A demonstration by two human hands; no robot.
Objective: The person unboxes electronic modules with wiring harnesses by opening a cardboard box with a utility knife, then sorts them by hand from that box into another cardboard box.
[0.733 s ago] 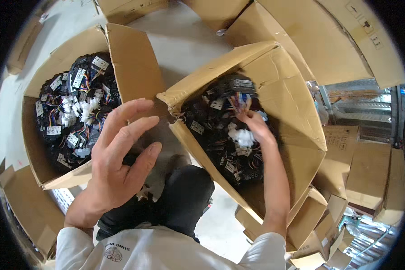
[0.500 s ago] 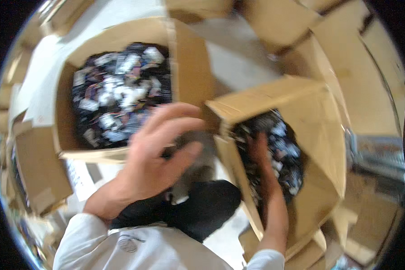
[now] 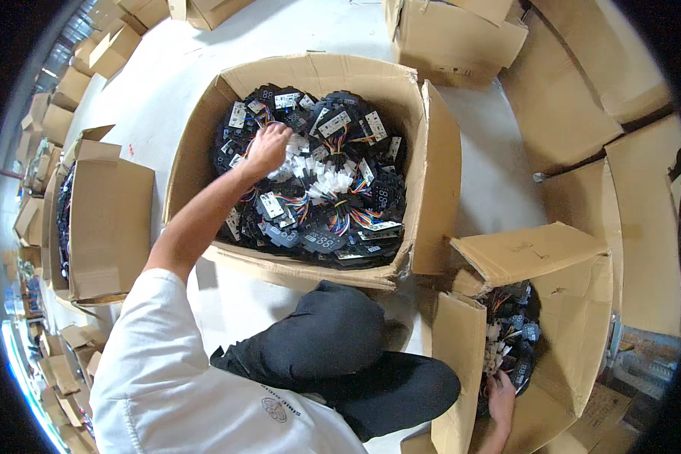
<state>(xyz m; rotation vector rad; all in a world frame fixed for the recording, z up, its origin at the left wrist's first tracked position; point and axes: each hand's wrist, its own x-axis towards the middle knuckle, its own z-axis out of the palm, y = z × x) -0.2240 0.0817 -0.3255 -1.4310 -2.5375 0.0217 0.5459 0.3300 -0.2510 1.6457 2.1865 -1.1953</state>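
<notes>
1. Room: a pale, smooth floor (image 3: 280,30) shows across the upper part of the frame, with a small red mark at upper left. Brown cartons (image 3: 34,219) crowd the left rim; large cardboard boxes (image 3: 567,91) fill the upper right.
2. Left of centre, an open carton (image 3: 110,227) stands on the floor, dark contents visible along its left side.
3. Main container: a large open carton (image 3: 318,72), upper centre, its right flap (image 3: 443,181) folded outward. It is well filled with bundles of dark panels (image 3: 321,240), white rectangular pieces (image 3: 334,123), coloured wires (image 3: 340,223) and white connectors (image 3: 329,181), the connectors gathered toward the middle.
4. Second container: a smaller open carton (image 3: 575,333), lower right, flaps raised. Similar dark panels and pale connectors lie toward its left side; bare cardboard shows on its right.
5. Left hand (image 3: 271,147): over the upper left portion of the large carton's contents, fingers bunched together at the wires and connectors. Whether it grips any cannot be told.
6. Right hand (image 3: 499,393): inside the smaller carton, lower right, fingers bent against the contents. Fingertips partly hidden; grip cannot be determined.
7. Black-trousered knees (image 3: 340,325) occupy the lower centre, between both containers.
</notes>
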